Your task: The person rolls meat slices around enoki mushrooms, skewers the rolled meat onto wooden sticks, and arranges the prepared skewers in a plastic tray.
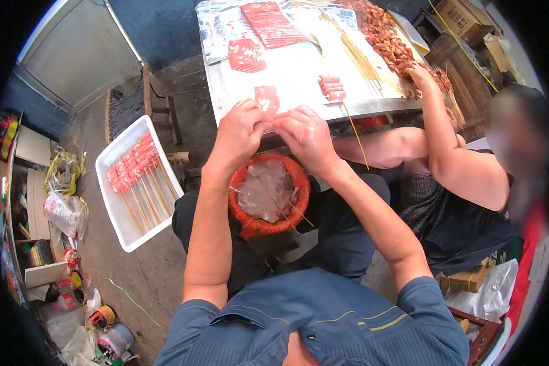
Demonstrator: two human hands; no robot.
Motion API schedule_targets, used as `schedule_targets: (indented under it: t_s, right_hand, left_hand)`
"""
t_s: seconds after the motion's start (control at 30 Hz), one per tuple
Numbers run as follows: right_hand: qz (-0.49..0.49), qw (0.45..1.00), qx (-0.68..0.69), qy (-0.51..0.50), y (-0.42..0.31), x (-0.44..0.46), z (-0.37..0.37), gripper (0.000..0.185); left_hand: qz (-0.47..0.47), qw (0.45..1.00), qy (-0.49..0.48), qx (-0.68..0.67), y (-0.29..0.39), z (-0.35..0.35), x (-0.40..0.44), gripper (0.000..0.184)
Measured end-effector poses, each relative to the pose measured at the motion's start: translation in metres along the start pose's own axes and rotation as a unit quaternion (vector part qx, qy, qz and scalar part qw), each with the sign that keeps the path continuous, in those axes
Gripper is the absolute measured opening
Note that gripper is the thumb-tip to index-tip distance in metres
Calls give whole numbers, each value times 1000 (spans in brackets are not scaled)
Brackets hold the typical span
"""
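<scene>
Both my hands meet at the near edge of the white table (232,91). My left hand (241,131) and my right hand (305,137) pinch at a thin slice of red meat (266,97) lying between and just beyond them. To the right, a skewer with rolled meat (331,88) rests on the table, its stick hanging over the edge. Farther back lie a patch of meat slices (246,56) and a larger stack of red slices (271,24). Bare skewers (354,52) lie right of these. Below my hands stands a red-lined bucket (245,221) with clear plastic inside.
A white tray (111,204) of meat skewers stands at the left beside a stool (145,97). On the right, a co-worker (470,171) reaches to a pile of brown meat pieces (387,43). Shelves with bags and jars line the far left.
</scene>
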State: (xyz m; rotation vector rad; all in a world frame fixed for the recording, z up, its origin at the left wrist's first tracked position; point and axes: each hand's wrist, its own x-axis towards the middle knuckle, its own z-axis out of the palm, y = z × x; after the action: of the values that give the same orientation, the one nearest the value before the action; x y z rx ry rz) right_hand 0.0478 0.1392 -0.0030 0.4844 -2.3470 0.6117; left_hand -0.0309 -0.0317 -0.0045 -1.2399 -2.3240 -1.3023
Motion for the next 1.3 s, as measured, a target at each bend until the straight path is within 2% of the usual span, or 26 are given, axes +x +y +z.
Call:
schedule_targets:
  t_s: [0.13,0.2,0.3,0.4,0.53,0.6,0.73,0.8,0.87,0.9,0.97,1.13,1.2,1.3]
  right_hand:
    - [55,997,10,-44,3,8,-4,9]
    - [119,988,51,-81,7,11,-5,11]
    - [161,977,100,-101,10,17,-7,13]
    - [117,990,69,-43,14,12,1,12]
    - [65,997,47,-18,11,8,1,13]
    - [-2,999,27,20,10,7,1,14]
    - [-1,1000,15,7,8,8,1,16]
    - [32,999,16,-14,10,10,3,15]
    - [50,998,16,-27,10,12,2,15]
    - [69,997,15,-40,11,13,2,15]
    - [82,995,16,-55,14,15,4,14]
    - [110,992,21,-59,15,14,8,13]
    - [50,997,40,34,14,12,13,13]
    - [48,998,32,0,15,12,9,13]
  left_hand:
    - [-27,998,-39,-39,2,-7,0,14]
    - [-23,998,-41,-38,1,-5,-1,14]
    - [-11,999,13,-29,-2,5,1,14]
    - [-59,998,16,11,2,7,4,15]
    - [-112,993,3,33,-1,9,9,16]
    - [-124,992,-1,34,-1,9,11,16]
    - [-143,989,5,25,-3,11,12,17]
    - [-145,989,11,21,-5,10,10,18]
    - [-148,987,21,-67,-5,8,8,20]
    - [-148,987,21,-66,-5,7,7,20]
    - [-88,996,4,-8,-2,5,4,19]
    - [-56,995,32,76,1,12,7,16]
    - [-48,994,41,90,-2,13,9,16]
    - [-38,992,48,106,-6,16,10,15]
